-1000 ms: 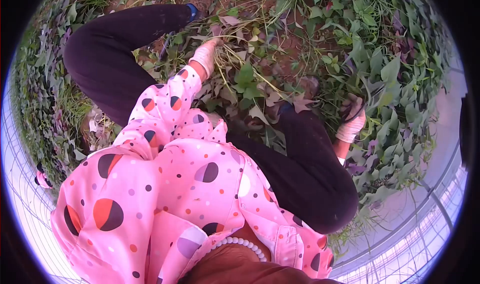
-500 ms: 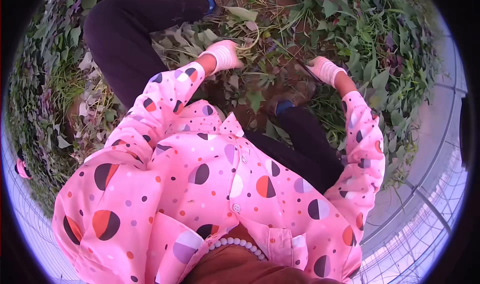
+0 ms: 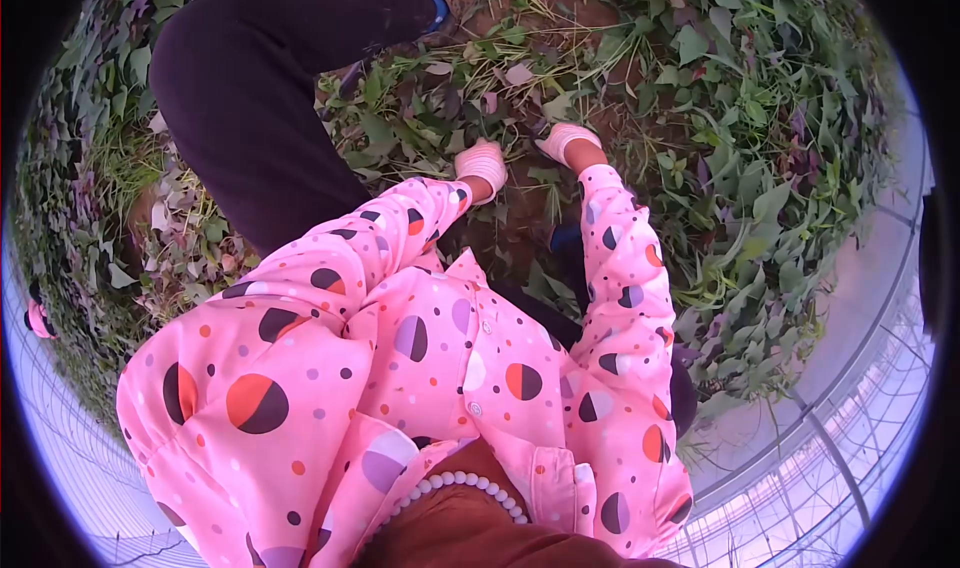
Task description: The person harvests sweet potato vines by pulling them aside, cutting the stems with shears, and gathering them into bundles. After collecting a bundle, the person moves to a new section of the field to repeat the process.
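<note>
My left hand (image 3: 482, 164), in a pale striped glove, is low over the leafy ground with its fingers curled closed. Green stems and leaves (image 3: 425, 133) lie right at its fingertips; what it grips is hidden. Close by on the right, my right hand (image 3: 566, 142) wears a similar glove and is closed around a dark, thin tool (image 3: 541, 130), of which only a short part shows. The two hands are a small gap apart, above brown soil (image 3: 525, 208) strewn with cut or pulled greenery.
Dense leafy vines (image 3: 760, 168) grow on the right, and more foliage (image 3: 90, 198) spreads on the left. My bent left leg (image 3: 250, 98) frames the work spot. Pale sheeting (image 3: 850, 298) edges the plants at the right. A pink-clad shape (image 3: 40, 320) shows far left.
My right hand has moved left with the dark tool, and my left hand has come down and right, bringing them close together. The large leafy stems by my left hand are no longer there.
</note>
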### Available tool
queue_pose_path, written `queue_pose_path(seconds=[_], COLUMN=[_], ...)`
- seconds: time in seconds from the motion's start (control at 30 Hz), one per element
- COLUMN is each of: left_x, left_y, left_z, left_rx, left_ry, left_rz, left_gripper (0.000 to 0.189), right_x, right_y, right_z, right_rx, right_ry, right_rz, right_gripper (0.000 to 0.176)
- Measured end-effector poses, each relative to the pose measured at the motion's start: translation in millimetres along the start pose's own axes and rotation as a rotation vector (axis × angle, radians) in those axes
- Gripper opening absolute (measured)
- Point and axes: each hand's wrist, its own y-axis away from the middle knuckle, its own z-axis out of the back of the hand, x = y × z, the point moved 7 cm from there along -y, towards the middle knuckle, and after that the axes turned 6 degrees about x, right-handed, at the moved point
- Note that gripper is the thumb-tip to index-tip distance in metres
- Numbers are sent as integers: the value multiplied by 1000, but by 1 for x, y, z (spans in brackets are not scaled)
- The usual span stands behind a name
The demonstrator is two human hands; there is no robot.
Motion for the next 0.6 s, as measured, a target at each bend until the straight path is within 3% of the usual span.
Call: queue_pose_path(seconds=[0.37, 0.53, 0.6], left_x=[1, 7, 10], left_y=[-16, -20, -15], left_z=[14, 16, 21], left_rx=[226, 172, 260], left_ry=[-15, 10, 22], left_rz=[68, 80, 102], left_gripper=[22, 25, 28], right_x=[-3, 4, 7], right_y=[-28, -26, -33], right_z=[-6, -1, -6], right_rx=[-3, 4, -5], right_ry=[-38, -44, -88], right_rz=[38, 3, 5], right_gripper=[57, 58, 58])
